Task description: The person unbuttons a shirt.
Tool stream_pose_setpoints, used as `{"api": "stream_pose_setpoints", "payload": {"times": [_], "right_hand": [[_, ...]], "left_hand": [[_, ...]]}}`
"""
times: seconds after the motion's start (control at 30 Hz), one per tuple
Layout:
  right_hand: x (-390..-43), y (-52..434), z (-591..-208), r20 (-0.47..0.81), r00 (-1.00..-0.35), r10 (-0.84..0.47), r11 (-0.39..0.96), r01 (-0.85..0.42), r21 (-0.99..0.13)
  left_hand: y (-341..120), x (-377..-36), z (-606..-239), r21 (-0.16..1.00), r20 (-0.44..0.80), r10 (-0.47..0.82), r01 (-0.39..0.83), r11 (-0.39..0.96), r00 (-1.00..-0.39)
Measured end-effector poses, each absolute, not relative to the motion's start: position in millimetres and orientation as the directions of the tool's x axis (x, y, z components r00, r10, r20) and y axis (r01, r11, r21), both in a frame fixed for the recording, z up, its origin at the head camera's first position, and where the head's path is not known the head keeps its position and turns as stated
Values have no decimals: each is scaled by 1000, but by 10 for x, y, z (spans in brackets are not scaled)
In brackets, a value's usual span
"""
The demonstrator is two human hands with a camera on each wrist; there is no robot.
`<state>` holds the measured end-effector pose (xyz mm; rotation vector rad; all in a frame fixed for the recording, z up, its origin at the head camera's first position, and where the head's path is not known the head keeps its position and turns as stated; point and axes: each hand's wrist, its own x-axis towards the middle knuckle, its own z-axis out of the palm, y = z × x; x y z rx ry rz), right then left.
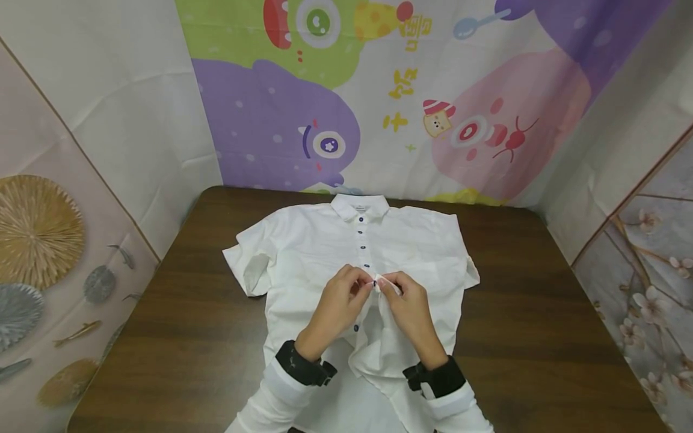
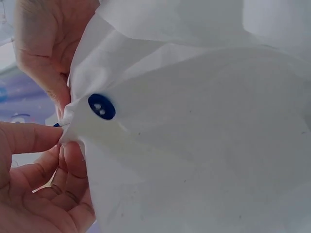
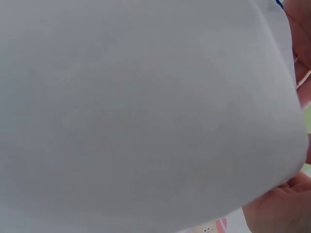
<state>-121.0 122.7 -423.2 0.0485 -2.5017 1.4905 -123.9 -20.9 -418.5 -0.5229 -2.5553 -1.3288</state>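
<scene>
A white short-sleeved shirt (image 1: pixel 303 252) with dark blue buttons lies face up on a brown table (image 1: pixel 514 288), collar at the far side. My left hand (image 1: pixel 338 304) and right hand (image 1: pixel 408 304) meet at the middle of the front placket, each pinching a fabric edge. Above them the buttons are closed; below, the front hangs parted. The left wrist view shows my left hand (image 2: pixel 41 187) pinching cloth beside a blue button (image 2: pixel 101 106), with the other hand's fingers (image 2: pixel 46 43) above. White shirt fabric (image 3: pixel 146 111) fills the right wrist view, with my right hand (image 3: pixel 282 206) at the corner.
Cloth backdrops with cartoon monsters (image 1: pixel 335 102) wall in the table at the back and both sides. Bare wood shows to the left (image 1: pixel 178 325) and right of the shirt. Black wrist bands (image 1: pixel 303 365) sit on both white sleeves.
</scene>
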Motion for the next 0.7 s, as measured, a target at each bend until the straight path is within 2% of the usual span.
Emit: {"api": "stream_pose_setpoints", "payload": {"times": [0.47, 0.7], "right_hand": [[-1208, 1255, -4232, 179, -981, 69, 503, -121, -856], [-1159, 1298, -4206, 126, -991, 43, 550, -82, -831]], "left_hand": [[-241, -1258, -4200, 765, 335, 203, 392, 511, -920], [-308, -1210, -4219, 796, 267, 194, 330, 508, -944]]}}
